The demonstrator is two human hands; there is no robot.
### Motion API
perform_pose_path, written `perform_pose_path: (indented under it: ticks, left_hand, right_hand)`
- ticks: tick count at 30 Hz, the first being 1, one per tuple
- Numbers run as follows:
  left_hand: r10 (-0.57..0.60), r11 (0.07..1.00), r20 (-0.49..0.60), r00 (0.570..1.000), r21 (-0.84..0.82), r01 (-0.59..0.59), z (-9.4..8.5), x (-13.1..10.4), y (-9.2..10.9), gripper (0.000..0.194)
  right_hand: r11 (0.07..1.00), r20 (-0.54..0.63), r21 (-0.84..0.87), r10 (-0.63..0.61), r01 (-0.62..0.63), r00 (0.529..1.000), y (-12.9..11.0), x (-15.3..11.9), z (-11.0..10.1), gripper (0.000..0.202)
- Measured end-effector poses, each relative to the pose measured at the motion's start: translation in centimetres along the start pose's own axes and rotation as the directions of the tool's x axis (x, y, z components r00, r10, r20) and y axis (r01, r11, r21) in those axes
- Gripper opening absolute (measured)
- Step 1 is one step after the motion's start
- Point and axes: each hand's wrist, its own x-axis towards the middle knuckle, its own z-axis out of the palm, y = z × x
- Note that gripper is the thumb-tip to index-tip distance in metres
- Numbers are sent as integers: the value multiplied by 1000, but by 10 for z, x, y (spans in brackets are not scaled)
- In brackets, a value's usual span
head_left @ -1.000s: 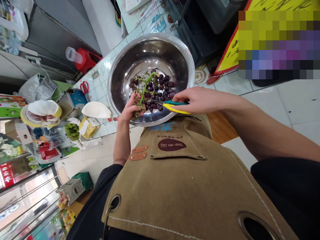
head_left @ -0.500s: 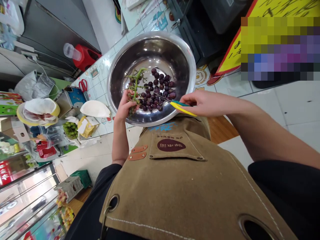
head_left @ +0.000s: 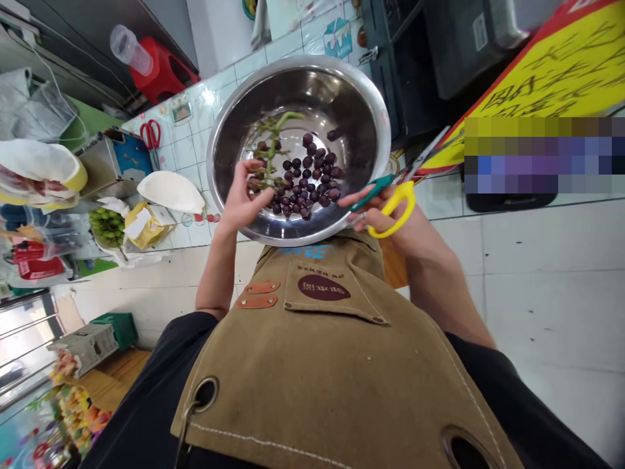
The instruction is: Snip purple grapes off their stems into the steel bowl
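In the head view, a steel bowl (head_left: pixel 359 104) fills the upper middle of the frame, resting against a brown apron (head_left: pixel 336 365). Loose dark grapes (head_left: pixel 307 185) lie in a heap on its bottom.

A nearly stripped green grape stem (head_left: pixel 271 140) is pinched between the thumb and fingertips of the left hand (head_left: pixel 239 202) at the bowl's left inner side; a few grapes are seen clinging to it. The stem is judged light and springy, best held low on the thick main stalk. The grapes are taken to be soft-skinned, smooth and easily rolled or bruised, so gentle fingertip pressure is called for.

The right hand (head_left: pixel 390 218) is closed through the yellow and green handles of scissors (head_left: pixel 400 182) at the bowl's right rim, blades shut and pointed to the upper right.

At the left edge, green grapes (head_left: pixel 106 225) and red scissors (head_left: pixel 150 135) are seen on a tiled counter (head_left: pixel 195 146).
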Motion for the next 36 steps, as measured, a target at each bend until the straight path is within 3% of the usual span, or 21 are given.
perform_pose_path:
  ticks: [3,5,7,8,9,11,13,14,16,18,22,24,27,30,31,33,35,36]
  left_hand:
    - [177,983,163,971,22,-183,51,-26,30,58]
    - [349,929,298,888,16,-370,75,-40,45,69]
    - [435,882,415,799,-21,-470,81,-41,51,75]
    - [435,880,451,779,-28,-475,76,-35,49,75]
    - [408,890,469,783,-11,-457,68,-24,45,71]
    - [290,920,428,856,123,-373,47,12,28,64]
    - [105,900,282,954,381,-212,28,57,4,65]
    - [-33,851,196,980,519,-75,23,78,-8,73]
    - [-305,682,76,949,713,162,26,110,-28,90]
    - [-412,567,86,907,803,181,43,119,-38,100]
    - [-329,557,314,890,826,-85,86,91,-36,99]
    - [-242,561,417,876,797,-225,94,73,-34,100]
    - [-173,542,484,858,774,-327,84,56,-32,92]
    - [-217,575,502,837,759,-306,60,43,-31,61]
    - [-217,621,505,835,732,-281,51,37,-30,51]
    - [-137,779,478,867,593,-204,37,17,-27,44]
    - [-26,953,382,924,287,-92,29,-10,-22,51]
    - [7,996,324,946,85,-36,27,-27,-19,57]
  right_hand:
    - [971,-124,219,-74,100,990,-4,8,37,57]
    - [963,-271,221,-89,152,958,-7,11,51,48]
    - [960,-411,218,-75,178,909,-10,8,53,39]
    - [956,-459,229,-61,185,886,-11,6,50,38]
    - [949,-500,248,-44,192,865,-12,2,46,38]
    - [936,-553,288,-9,201,833,-13,-5,32,39]
    - [923,-591,322,23,210,806,-13,-11,19,40]
    - [919,-611,331,37,213,791,-13,-13,13,40]
    - [926,-646,322,61,199,761,-12,-18,4,39]
    - [944,-633,298,83,144,770,-13,-22,-3,36]
    - [943,-652,316,134,107,747,-13,-31,-10,33]
    - [929,-681,344,145,139,718,-9,-35,-11,36]
    - [891,-702,389,123,234,701,0,-37,-11,48]
    - [840,-748,414,95,350,657,6,-27,-7,58]
    - [830,-746,416,78,371,662,5,-21,-3,61]
    - [833,-681,419,26,360,732,0,-6,11,65]
    - [857,-584,396,-41,329,811,-11,9,37,65]
    - [876,-517,369,-84,311,852,-17,16,53,63]
